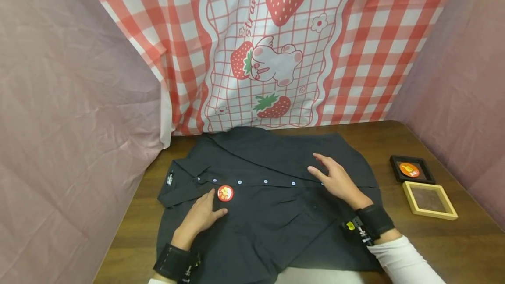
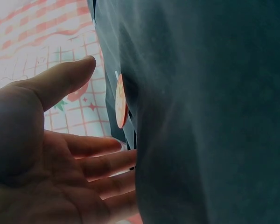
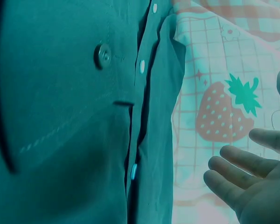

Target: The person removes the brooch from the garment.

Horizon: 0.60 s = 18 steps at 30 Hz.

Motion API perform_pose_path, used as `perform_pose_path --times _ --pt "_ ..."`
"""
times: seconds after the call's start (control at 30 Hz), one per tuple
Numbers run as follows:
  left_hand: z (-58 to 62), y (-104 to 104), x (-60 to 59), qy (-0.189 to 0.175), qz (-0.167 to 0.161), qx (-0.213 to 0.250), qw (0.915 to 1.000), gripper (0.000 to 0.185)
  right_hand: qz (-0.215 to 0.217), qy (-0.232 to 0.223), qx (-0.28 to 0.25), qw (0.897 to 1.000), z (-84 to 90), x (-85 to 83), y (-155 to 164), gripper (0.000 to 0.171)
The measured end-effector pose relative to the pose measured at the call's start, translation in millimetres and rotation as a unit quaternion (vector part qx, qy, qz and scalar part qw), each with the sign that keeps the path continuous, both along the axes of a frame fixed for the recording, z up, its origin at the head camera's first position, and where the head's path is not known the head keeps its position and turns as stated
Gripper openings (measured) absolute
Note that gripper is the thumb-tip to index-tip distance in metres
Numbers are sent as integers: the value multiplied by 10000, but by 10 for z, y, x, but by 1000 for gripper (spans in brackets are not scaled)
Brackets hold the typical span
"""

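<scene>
Watching the badge (image 1: 225, 193) at three o'clock, just beside the wide, empty fingers (image 1: 209, 198) of the left hand (image 1: 201, 214), well off the equally empty, spread right hand (image 1: 337, 181).

Badge (image 1: 225, 193) on shirt (image 1: 268, 222), shirt on table (image 1: 134, 227) before curtain (image 1: 367, 34), frames (image 1: 430, 199) right of shirt.

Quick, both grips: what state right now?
Left grip: open, holding nothing, fingertips beside the round badge.
Right grip: open, holding nothing, over the shirt.
</scene>
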<state>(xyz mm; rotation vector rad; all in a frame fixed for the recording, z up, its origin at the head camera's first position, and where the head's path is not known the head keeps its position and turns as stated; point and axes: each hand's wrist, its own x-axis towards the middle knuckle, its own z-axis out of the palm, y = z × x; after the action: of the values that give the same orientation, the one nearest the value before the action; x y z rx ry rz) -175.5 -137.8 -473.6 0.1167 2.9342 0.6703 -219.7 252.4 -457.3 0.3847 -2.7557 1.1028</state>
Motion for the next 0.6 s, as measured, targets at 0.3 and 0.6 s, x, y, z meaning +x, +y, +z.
perform_pose_path --times 0.3,0.6 --pt "-20 -19 -17 -73 100 -49 9999 76 170 11 -93 9998 9 -41 -179 59" --pt "-11 -36 -28 -137 60 -48 9999 76 288 65 -93 9995 36 -77 -378 57"
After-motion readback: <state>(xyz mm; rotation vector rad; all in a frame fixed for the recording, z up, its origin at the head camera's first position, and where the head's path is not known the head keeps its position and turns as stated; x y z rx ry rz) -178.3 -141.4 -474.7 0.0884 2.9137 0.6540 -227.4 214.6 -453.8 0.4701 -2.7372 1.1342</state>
